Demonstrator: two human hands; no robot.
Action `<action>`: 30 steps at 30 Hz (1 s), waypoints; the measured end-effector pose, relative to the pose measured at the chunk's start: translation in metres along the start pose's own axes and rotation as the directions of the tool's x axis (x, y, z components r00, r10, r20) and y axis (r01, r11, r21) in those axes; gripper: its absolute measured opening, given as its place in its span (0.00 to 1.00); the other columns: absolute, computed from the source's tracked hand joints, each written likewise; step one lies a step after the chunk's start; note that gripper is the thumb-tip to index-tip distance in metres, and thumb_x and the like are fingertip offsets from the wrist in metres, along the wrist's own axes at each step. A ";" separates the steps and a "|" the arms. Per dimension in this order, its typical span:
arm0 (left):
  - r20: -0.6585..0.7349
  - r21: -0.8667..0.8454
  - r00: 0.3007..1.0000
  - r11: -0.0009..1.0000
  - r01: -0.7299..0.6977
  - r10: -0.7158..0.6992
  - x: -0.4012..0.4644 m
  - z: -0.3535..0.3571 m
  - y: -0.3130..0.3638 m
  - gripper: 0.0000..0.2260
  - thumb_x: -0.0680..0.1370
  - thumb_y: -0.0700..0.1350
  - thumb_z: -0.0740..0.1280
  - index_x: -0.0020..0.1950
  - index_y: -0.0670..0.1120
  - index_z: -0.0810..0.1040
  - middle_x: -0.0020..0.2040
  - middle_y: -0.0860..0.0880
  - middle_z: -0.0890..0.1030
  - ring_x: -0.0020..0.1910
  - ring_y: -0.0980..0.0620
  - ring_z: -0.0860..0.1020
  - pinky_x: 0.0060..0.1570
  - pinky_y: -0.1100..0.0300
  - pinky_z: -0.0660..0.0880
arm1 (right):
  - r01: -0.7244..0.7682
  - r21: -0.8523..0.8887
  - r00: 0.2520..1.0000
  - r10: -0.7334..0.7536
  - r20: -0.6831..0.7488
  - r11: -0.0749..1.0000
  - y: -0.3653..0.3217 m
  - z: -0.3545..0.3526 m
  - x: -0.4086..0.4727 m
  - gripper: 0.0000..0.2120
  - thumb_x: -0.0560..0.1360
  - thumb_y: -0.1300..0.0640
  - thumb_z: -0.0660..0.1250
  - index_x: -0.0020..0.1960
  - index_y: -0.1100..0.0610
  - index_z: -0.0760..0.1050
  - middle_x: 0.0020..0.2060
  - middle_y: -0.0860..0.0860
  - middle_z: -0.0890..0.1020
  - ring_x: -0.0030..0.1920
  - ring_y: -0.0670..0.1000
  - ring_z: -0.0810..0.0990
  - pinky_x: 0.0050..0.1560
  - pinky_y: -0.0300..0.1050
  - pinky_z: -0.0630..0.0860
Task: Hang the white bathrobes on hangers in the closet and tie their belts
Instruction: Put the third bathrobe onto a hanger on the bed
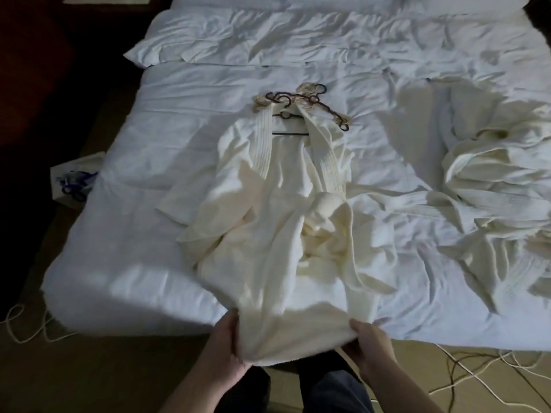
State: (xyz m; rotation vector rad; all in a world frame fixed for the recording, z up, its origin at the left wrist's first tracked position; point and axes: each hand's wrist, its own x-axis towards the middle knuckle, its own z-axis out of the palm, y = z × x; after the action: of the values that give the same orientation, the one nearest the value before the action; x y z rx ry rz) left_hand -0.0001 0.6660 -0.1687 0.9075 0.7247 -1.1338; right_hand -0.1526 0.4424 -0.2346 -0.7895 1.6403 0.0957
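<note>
A white bathrobe (pixel 268 210) lies spread lengthwise on the bed, its collar on a dark hanger (pixel 290 126). More dark hangers (pixel 316 104) lie tangled just beyond the collar. Its belt (pixel 334 222) is bunched at the waist on the right side. My left hand (pixel 229 344) grips the robe's bottom hem at the bed's near edge, and my right hand (pixel 369 341) grips the hem further right. A second white bathrobe (pixel 492 186) lies crumpled on the right side of the bed.
The bed (pixel 149 234) has a rumpled white duvet, with pillows (pixel 238 34) at the far end. A white bag with blue print (pixel 74 180) stands on the floor at the left. Thin cords (pixel 465 374) run over the floor at both near corners.
</note>
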 end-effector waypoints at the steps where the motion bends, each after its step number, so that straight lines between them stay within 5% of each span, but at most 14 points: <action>1: -0.042 0.014 0.999 1.000 -0.025 0.025 0.000 -0.010 0.000 0.19 0.79 0.47 0.65 0.65 0.38 0.81 0.58 0.37 0.83 0.58 0.41 0.82 0.58 0.47 0.79 | 0.007 -0.102 0.999 -0.012 -0.049 0.995 0.019 -0.012 -0.009 0.16 0.68 0.57 0.72 0.51 0.67 0.80 0.42 0.63 0.85 0.44 0.64 0.85 0.47 0.66 0.83; 6: -0.130 0.032 0.991 0.999 -0.010 0.014 -0.016 -0.049 -0.010 0.14 0.77 0.45 0.67 0.56 0.41 0.87 0.58 0.38 0.85 0.53 0.40 0.86 0.55 0.46 0.79 | -0.079 -0.332 0.986 0.025 -0.164 0.940 0.089 -0.039 -0.058 0.21 0.74 0.53 0.67 0.52 0.72 0.80 0.41 0.62 0.82 0.46 0.62 0.81 0.55 0.58 0.80; 9: -0.235 0.249 0.958 0.963 -0.101 0.161 -0.015 -0.063 -0.009 0.14 0.80 0.46 0.69 0.64 0.43 0.81 0.59 0.41 0.85 0.53 0.42 0.86 0.50 0.50 0.83 | -0.049 -0.289 0.973 -0.020 -0.231 0.956 0.088 -0.026 -0.071 0.26 0.64 0.48 0.70 0.50 0.70 0.79 0.38 0.61 0.83 0.43 0.61 0.83 0.51 0.59 0.82; 10: -0.304 0.452 0.913 0.885 -0.115 0.273 -0.013 -0.067 -0.005 0.18 0.79 0.48 0.71 0.67 0.44 0.77 0.61 0.42 0.84 0.55 0.42 0.84 0.52 0.50 0.81 | -0.008 -0.263 0.962 -0.064 -0.265 0.965 0.077 -0.020 -0.073 0.30 0.62 0.48 0.70 0.54 0.69 0.76 0.44 0.62 0.83 0.45 0.62 0.83 0.52 0.59 0.82; 12: -0.335 0.850 0.814 0.525 0.044 0.475 -0.005 -0.083 0.002 0.33 0.73 0.59 0.74 0.72 0.46 0.70 0.64 0.42 0.79 0.60 0.40 0.79 0.59 0.48 0.77 | 0.101 -0.251 0.929 -0.181 -0.321 0.963 0.054 -0.011 -0.080 0.32 0.67 0.52 0.74 0.64 0.66 0.67 0.60 0.65 0.76 0.56 0.65 0.79 0.54 0.55 0.77; 14: -0.340 0.939 0.752 0.156 0.307 0.565 0.000 -0.096 0.010 0.35 0.71 0.65 0.72 0.72 0.50 0.66 0.66 0.43 0.76 0.64 0.38 0.75 0.63 0.45 0.74 | 0.229 -0.312 0.901 -0.322 -0.289 0.922 0.030 -0.009 -0.075 0.35 0.72 0.57 0.75 0.71 0.61 0.61 0.68 0.63 0.68 0.63 0.65 0.74 0.57 0.55 0.73; 16: -0.352 0.911 0.761 0.012 0.413 0.545 0.001 -0.096 0.016 0.37 0.73 0.68 0.68 0.77 0.54 0.61 0.71 0.44 0.72 0.69 0.39 0.70 0.66 0.42 0.71 | 0.326 -0.442 0.887 -0.432 -0.163 0.836 0.007 -0.004 -0.060 0.38 0.73 0.57 0.75 0.76 0.59 0.58 0.72 0.61 0.66 0.67 0.64 0.72 0.62 0.56 0.73; 22: -0.201 0.975 0.774 0.044 0.219 0.600 0.014 -0.077 0.036 0.34 0.77 0.59 0.71 0.79 0.50 0.64 0.69 0.43 0.75 0.68 0.40 0.74 0.63 0.46 0.75 | 0.458 -0.711 0.836 -0.531 0.140 0.534 -0.067 0.013 -0.026 0.42 0.73 0.50 0.72 0.81 0.53 0.55 0.75 0.56 0.68 0.72 0.60 0.70 0.66 0.57 0.72; 26: -0.162 0.985 0.738 0.063 0.161 0.655 0.019 -0.065 0.051 0.30 0.79 0.56 0.71 0.78 0.51 0.66 0.68 0.45 0.75 0.65 0.43 0.77 0.62 0.46 0.78 | 0.490 -0.689 0.830 -0.529 0.180 0.534 -0.115 0.025 -0.006 0.42 0.73 0.51 0.72 0.81 0.54 0.55 0.74 0.57 0.70 0.72 0.60 0.71 0.70 0.56 0.71; 30: -0.137 0.982 0.675 0.012 0.187 0.724 0.030 -0.044 0.070 0.27 0.81 0.55 0.68 0.78 0.52 0.65 0.66 0.44 0.76 0.64 0.42 0.77 0.60 0.47 0.78 | 0.466 -0.652 0.861 -0.477 0.177 0.598 -0.132 0.029 0.015 0.34 0.73 0.55 0.73 0.74 0.59 0.64 0.61 0.58 0.79 0.59 0.61 0.79 0.60 0.56 0.78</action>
State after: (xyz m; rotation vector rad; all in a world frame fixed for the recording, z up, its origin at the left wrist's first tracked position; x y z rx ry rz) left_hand 0.0743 0.7034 -0.1987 2.7356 0.0298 -0.7064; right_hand -0.0572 0.3491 -0.2075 -1.7869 1.3359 0.3255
